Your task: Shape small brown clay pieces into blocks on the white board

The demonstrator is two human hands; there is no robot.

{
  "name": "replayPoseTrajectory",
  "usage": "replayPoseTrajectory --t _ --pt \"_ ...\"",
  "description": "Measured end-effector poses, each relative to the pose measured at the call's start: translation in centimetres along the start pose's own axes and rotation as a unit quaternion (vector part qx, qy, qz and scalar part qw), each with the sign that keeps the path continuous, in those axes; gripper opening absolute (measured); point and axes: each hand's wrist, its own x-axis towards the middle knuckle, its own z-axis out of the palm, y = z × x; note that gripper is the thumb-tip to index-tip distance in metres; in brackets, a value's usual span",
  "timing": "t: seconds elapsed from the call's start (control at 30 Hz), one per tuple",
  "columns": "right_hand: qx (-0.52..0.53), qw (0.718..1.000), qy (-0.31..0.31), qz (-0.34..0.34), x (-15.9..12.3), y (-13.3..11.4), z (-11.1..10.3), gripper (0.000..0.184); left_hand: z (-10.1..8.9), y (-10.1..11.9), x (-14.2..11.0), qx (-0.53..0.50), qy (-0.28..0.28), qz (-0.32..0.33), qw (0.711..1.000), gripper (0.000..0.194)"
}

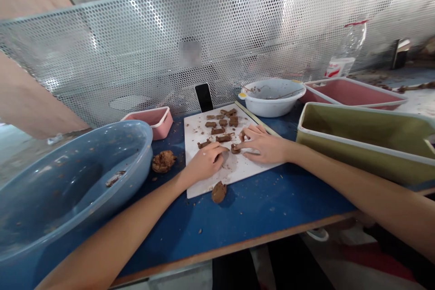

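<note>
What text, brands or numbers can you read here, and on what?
None legible.
Clear plastic bottle: red-and-white label, marks too small and blurred to read.
Smartphone: dark screen, no text visible.
Perforated metal panel: pixelated square patch, nothing readable.

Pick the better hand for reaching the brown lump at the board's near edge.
Probably the left hand: it lies nearer the brown lump, while the right hand has its fingertips at a small brown piece.
</note>
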Motion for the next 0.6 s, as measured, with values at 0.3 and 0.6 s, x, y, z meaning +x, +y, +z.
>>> replayPoseTrajectory --t 0.3,0.6 --pt "-0.009 1.0 0.002 -0.001 -0.06 0.11 0.38 0.04 -0.1 0.16 -0.04 0.008 0.0 0.004 1.0 0.032" --pt "0.001 1.0 -0.025 0.012 0.12 -0.25 0.42 0.044 0.22 -0.24 -0.05 0.012 0.002 0.005 1.0 0.033"
